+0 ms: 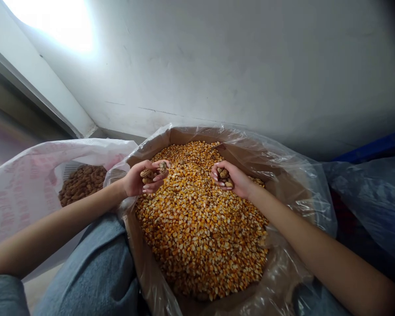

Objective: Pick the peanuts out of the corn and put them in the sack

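Left grip point(148, 179) and right grip point(229, 179), both bare, sit palm-up over a cardboard box point(140, 250) lined with clear plastic film point(292, 175) and heaped with dried corn kernels point(197, 232).

Left grip: fingers curled together, clamped loosely on several peanut pods point(147, 174), with one more pod point(163, 167) showing at the fingertips. Right grip: cupped the same way on a smaller cluster of peanut pods point(223, 174). The pods lie at mixed angles, with no shared long axis. Neither hand's gap to the corn can be judged from this view.

Key relation: an open white woven sack point(29, 193) stands just beyond the box's left edge, holding a heap of peanuts in the shell point(82, 184). The left grip is the nearer, close inside the box's left edge; the right grip lies well apart, over the corn's far right side.

Arm pose: both forearms point(62, 219) enter from the lower corners and converge toward the box's far half, wrists bent inward.

Surroundings: a denim-covered knee point(85, 267) at the box's near left corner, a white wall point(217, 74) behind the far edge, blue-tinted plastic sheeting point(371, 206) to the right.
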### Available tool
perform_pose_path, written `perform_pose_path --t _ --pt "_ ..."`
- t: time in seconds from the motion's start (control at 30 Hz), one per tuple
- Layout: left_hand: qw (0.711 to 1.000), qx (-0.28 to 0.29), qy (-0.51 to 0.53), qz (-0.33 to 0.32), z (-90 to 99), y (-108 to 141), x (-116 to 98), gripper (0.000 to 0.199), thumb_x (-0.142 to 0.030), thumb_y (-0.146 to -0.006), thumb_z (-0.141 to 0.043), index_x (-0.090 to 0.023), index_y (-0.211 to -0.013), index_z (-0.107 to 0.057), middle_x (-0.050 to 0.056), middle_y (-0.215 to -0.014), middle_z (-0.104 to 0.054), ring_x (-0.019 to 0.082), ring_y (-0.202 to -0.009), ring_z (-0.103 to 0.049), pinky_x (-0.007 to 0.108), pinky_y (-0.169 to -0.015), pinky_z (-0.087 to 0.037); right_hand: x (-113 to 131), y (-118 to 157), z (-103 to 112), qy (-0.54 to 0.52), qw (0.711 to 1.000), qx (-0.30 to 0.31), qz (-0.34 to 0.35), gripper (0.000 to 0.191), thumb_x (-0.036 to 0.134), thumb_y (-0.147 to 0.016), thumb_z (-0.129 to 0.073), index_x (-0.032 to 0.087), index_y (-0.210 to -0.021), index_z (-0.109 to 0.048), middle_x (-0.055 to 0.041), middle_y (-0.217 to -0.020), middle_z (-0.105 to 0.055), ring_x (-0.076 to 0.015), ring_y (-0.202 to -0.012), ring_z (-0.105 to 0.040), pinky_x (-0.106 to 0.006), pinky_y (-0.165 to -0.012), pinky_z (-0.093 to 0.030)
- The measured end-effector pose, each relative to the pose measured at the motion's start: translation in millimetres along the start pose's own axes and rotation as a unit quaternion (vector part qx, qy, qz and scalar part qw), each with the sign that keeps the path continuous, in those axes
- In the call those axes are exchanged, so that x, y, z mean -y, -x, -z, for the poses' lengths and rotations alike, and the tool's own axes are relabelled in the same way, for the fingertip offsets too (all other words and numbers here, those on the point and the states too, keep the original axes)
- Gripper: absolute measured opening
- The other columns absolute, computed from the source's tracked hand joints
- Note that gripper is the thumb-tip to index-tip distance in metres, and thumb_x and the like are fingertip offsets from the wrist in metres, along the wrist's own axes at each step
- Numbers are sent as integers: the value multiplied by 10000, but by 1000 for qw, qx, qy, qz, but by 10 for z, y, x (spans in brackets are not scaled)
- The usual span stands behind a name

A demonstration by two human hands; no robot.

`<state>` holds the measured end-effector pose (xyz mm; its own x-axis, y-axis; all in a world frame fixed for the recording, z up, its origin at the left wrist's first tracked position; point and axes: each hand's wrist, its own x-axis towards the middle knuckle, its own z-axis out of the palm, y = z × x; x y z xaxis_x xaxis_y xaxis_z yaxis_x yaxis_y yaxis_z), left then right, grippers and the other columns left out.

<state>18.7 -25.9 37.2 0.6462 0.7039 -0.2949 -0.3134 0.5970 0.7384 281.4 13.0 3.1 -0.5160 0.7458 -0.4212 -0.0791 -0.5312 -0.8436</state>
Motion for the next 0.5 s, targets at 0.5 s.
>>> perform_pose_path --t 0.5 --pt "518 -204 -829 49 366 171 -68 297 -405 -751 -385 -167 -725 -561 49 -701 -603 164 -614 -549 265 -557 -408 -125 -24 -44 367 921 -99 84 391 496 -717 -450 168 -505 -429 22 -464 -412 -85 -427 -363 -212 -424 -259"
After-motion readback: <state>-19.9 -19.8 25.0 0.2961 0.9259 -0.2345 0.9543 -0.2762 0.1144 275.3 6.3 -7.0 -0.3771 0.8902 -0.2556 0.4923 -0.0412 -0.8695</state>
